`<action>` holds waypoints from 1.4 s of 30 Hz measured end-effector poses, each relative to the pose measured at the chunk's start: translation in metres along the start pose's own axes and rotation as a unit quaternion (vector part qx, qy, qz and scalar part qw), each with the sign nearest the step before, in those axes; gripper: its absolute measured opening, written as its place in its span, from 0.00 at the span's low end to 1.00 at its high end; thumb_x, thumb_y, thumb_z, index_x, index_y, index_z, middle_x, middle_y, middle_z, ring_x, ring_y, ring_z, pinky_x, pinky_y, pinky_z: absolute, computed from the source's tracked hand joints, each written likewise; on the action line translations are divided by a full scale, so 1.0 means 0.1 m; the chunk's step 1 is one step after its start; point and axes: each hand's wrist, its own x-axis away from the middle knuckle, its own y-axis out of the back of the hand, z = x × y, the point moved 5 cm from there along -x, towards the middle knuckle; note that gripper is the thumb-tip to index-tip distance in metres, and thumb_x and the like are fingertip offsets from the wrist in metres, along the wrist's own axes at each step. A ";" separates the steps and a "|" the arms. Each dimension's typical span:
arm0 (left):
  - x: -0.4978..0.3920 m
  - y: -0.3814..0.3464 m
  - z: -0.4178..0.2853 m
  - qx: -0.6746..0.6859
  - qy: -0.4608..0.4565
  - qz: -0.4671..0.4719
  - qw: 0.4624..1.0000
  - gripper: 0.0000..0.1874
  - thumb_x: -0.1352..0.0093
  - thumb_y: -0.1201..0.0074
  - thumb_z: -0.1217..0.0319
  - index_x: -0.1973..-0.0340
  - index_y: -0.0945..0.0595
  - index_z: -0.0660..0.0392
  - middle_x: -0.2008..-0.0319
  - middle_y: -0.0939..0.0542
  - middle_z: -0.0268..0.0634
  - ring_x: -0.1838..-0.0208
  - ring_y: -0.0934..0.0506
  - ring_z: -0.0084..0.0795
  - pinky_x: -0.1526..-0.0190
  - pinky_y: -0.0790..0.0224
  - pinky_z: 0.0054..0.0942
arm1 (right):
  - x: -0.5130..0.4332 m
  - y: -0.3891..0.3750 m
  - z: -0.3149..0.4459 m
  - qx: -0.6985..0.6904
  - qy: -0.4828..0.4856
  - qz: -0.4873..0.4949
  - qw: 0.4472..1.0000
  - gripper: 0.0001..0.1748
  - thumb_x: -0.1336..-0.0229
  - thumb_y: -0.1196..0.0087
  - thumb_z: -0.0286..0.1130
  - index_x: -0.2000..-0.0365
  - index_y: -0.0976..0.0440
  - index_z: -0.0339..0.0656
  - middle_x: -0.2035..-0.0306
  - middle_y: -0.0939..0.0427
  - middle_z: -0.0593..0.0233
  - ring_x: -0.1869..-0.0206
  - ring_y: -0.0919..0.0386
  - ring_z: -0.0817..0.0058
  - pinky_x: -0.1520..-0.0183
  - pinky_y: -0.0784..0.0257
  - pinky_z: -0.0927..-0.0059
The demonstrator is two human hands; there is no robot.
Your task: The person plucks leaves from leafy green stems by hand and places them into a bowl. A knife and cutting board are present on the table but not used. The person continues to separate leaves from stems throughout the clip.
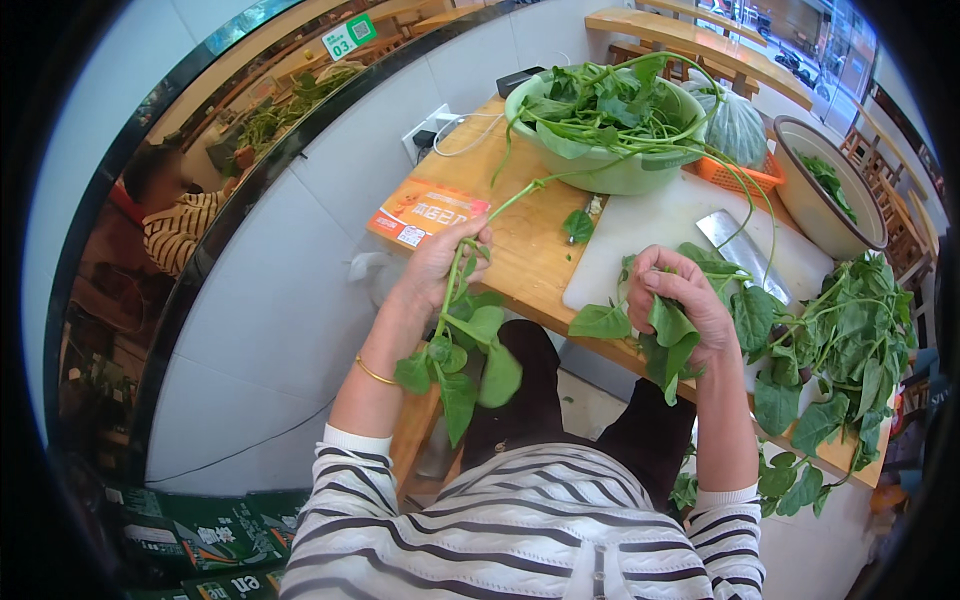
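Note:
My left hand [454, 259] grips a long green vine stem [514, 201], with its leafy tip [469, 345] hanging below the wrist. The far end of that stem reaches up toward the pale green plastic basin [607, 176] heaped with leafy vines [607, 101]. Several loose green leaves [671, 337] are pinched in my right hand [679, 289], over the table's front edge. Beside it, a metal cleaver [750, 255] lies on a white cutting board [645, 232]. A pile of leafy greens [855, 322] covers the board's right end and droops over the edge.
Behind the board stand an orange plastic basket [739, 178], a filled plastic bag [731, 124] and a large cream tub [814, 184] with some leaves inside. An orange printed card [427, 211] lies on the wooden table [529, 251]. A wall mirror [262, 97] and green cartons [217, 532] are at left.

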 end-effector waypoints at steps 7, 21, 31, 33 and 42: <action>0.01 -0.07 -0.17 -0.099 -0.077 0.006 0.992 0.15 0.27 0.47 0.58 0.73 0.25 0.52 0.87 0.39 0.20 0.86 0.43 0.14 0.84 0.56 0.17 | 0.07 0.12 0.05 0.011 0.013 -0.042 0.999 0.06 0.40 0.44 0.29 0.66 0.29 0.40 0.80 0.33 0.70 0.80 0.37 0.82 0.77 0.42 0.78; 0.17 -0.12 -0.26 -0.187 -0.137 -0.059 0.971 0.12 0.26 0.51 0.61 0.72 0.28 0.49 0.84 0.38 0.20 0.84 0.42 0.11 0.83 0.53 0.15 | 0.41 0.77 1.16 0.129 0.215 -0.216 0.944 0.06 0.39 0.45 0.30 0.63 0.27 0.40 0.72 0.25 0.68 0.72 0.26 0.80 0.70 0.29 0.76; 0.34 -0.38 -0.19 -0.263 -0.176 -0.037 0.948 0.16 0.26 0.50 0.60 0.76 0.30 0.51 0.86 0.37 0.23 0.85 0.42 0.11 0.84 0.54 0.15 | 0.61 2.83 3.21 0.713 0.171 -0.608 0.305 0.27 0.42 0.46 0.51 0.50 0.24 0.43 0.53 0.20 0.49 0.49 0.22 0.53 0.40 0.33 0.55; 0.32 -0.42 -0.21 -0.272 -0.175 -0.016 0.946 0.16 0.26 0.50 0.60 0.75 0.30 0.52 0.85 0.36 0.23 0.85 0.42 0.11 0.84 0.54 0.15 | 0.53 2.81 2.95 0.798 0.206 -0.551 0.127 0.29 0.41 0.46 0.52 0.47 0.26 0.42 0.50 0.21 0.48 0.46 0.23 0.57 0.39 0.32 0.59; 0.35 -0.69 -0.29 -0.284 -0.174 0.007 0.943 0.17 0.25 0.54 0.60 0.75 0.31 0.52 0.84 0.37 0.23 0.82 0.44 0.12 0.82 0.55 0.16 | -0.20 1.28 1.49 0.752 0.039 -0.073 0.654 0.20 0.44 0.43 0.35 0.53 0.23 0.33 0.60 0.18 0.49 0.58 0.19 0.63 0.56 0.24 0.66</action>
